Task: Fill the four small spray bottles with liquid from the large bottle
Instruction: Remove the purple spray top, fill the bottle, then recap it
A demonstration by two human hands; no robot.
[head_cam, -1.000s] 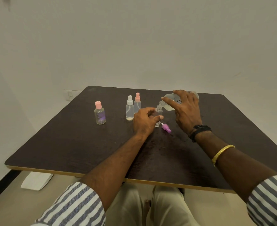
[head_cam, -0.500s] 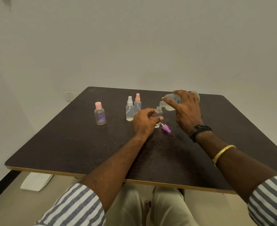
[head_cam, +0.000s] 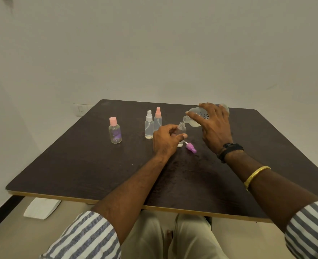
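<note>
Unmoved: left hand (head_cam: pixel 165 140) grips small bottle (head_cam: pixel 182 129), right hand (head_cam: pixel 215 128) grips tilted large bottle (head_cam: pixel 196 124).

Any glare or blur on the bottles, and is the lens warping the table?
Head view: dim, soft, even light, no hard glare. Head view: the wide lens splays the table edges outward. Head view: the open small bottle and tilted large bottle look small and soft, so fill levels are unclear.
</note>
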